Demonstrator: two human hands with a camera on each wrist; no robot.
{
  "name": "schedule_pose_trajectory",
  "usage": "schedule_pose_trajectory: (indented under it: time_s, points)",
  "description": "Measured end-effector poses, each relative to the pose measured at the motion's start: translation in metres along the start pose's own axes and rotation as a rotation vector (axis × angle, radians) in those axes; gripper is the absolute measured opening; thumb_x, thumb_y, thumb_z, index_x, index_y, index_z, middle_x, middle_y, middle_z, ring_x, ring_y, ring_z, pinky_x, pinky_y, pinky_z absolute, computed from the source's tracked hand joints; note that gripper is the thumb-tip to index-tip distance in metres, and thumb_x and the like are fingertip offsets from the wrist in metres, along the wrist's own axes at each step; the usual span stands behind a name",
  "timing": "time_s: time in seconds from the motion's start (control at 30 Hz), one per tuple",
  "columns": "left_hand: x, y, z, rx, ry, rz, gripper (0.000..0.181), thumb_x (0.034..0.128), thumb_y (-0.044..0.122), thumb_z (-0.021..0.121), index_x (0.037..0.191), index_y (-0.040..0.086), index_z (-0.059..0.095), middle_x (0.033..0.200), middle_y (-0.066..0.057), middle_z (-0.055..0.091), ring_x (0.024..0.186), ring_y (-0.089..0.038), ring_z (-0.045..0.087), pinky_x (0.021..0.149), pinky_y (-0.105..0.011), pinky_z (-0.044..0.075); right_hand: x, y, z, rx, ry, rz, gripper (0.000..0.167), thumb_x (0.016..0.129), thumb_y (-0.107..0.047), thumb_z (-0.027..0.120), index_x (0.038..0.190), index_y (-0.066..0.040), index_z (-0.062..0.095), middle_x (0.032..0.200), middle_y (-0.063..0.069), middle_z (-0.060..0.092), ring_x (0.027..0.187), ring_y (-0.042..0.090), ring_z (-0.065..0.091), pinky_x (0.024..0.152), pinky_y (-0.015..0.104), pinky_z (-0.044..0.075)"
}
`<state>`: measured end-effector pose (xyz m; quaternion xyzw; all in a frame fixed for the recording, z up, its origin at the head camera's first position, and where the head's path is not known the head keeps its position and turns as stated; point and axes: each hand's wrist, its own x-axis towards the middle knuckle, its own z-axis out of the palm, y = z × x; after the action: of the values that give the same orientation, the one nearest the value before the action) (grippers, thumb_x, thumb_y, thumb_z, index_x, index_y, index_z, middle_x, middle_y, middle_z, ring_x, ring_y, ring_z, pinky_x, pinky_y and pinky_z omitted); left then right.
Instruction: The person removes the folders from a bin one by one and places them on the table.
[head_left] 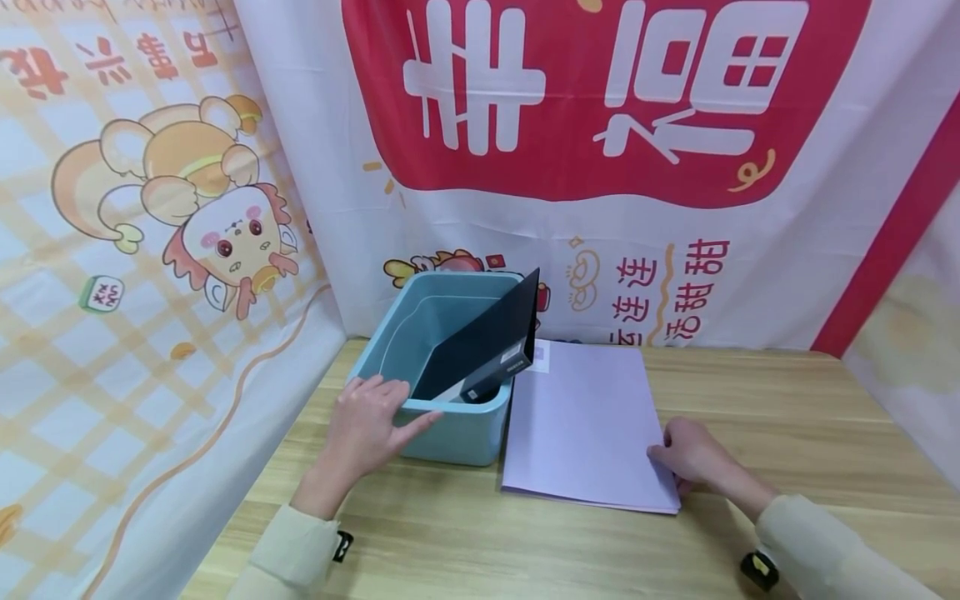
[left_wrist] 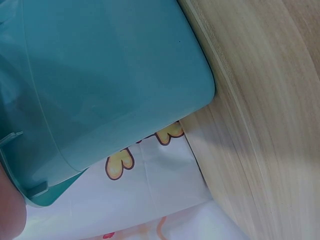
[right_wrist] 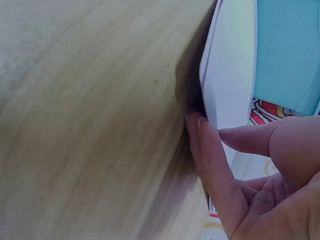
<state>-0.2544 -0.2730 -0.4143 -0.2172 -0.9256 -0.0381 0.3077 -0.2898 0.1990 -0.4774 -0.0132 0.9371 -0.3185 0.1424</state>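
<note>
Printed cloth hangings (head_left: 322,125) are set behind and beside a wood-grain tabletop (head_left: 787,417).
On the back hanging, large white Chinese characters (head_left: 491,83) are printed across a red panel (head_left: 570,167), with smaller red lettering (head_left: 682,312) below; on the left, a cartoon animal (head_left: 195,158) is shown upside down over orange checks, and a red stripe (head_left: 900,233) is seen at right.

A pale purple folder (head_left: 585,433), labelled at its far left corner, lies beside the right wall of an upright, open-topped blue bin (head_left: 450,439), the folder's right edge slightly raised.
</note>
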Motion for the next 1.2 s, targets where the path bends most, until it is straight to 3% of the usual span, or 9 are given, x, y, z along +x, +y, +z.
schedule_pose_trajectory:
  time_s: [0.4, 0.63, 0.87, 1.0, 1.2]
  points:
    - [0.000, 0.000, 0.000, -0.001, 0.000, -0.004, 0.056, 0.0882, 0.070, 0.064, 0.070, 0.021, 0.044, 0.062, 0.009, 0.037, 0.062, -0.014, 0.039, 0.065, -0.035, 0.037, -0.006, -0.011, -0.002, -0.105, -0.013, -0.054, 0.013, 0.092, -0.005, 0.067, 0.085, -0.001, 0.057, 0.071, 0.011, 0.059, 0.052, 0.021, 0.062, 0.047, 0.031, 0.052]
    - [0.000, 0.001, -0.001, 0.006, 0.004, -0.003, 0.057, 0.0888, 0.072, 0.061, 0.069, 0.021, 0.044, 0.062, 0.009, 0.038, 0.062, -0.015, 0.040, 0.065, -0.036, 0.039, -0.005, -0.015, -0.001, -0.245, 0.010, -0.132, 0.016, 0.090, -0.007, 0.066, 0.077, -0.008, 0.057, 0.068, 0.007, 0.057, 0.050, 0.018, 0.059, 0.046, 0.030, 0.047]
    - [-0.001, 0.001, -0.001, 0.008, -0.008, -0.009, 0.056, 0.0880, 0.070, 0.064, 0.070, 0.021, 0.044, 0.062, 0.009, 0.038, 0.062, -0.014, 0.039, 0.065, -0.035, 0.038, -0.004, -0.016, -0.001, -0.410, 0.096, -0.222, 0.021, 0.083, -0.012, 0.069, 0.069, -0.013, 0.054, 0.068, 0.002, 0.053, 0.061, 0.019, 0.049, 0.054, 0.036, 0.039]
    - [0.000, 0.001, -0.001, 0.012, 0.003, -0.007, 0.056, 0.0868, 0.069, 0.067, 0.070, 0.020, 0.045, 0.062, 0.008, 0.037, 0.061, -0.015, 0.039, 0.065, -0.035, 0.038, -0.002, -0.016, -0.001, -0.451, 0.106, -0.256, 0.023, 0.086, -0.011, 0.069, 0.070, -0.014, 0.053, 0.070, 0.001, 0.052, 0.064, 0.019, 0.048, 0.055, 0.037, 0.039]
    - [-0.001, 0.001, 0.000, 0.012, 0.020, 0.001, 0.056, 0.0848, 0.067, 0.070, 0.069, 0.020, 0.044, 0.061, 0.008, 0.036, 0.060, -0.014, 0.038, 0.063, -0.034, 0.037, 0.000, -0.015, -0.002, -0.548, 0.105, -0.370, 0.023, 0.090, -0.009, 0.069, 0.073, -0.014, 0.054, 0.071, 0.000, 0.052, 0.065, 0.018, 0.047, 0.055, 0.037, 0.041]
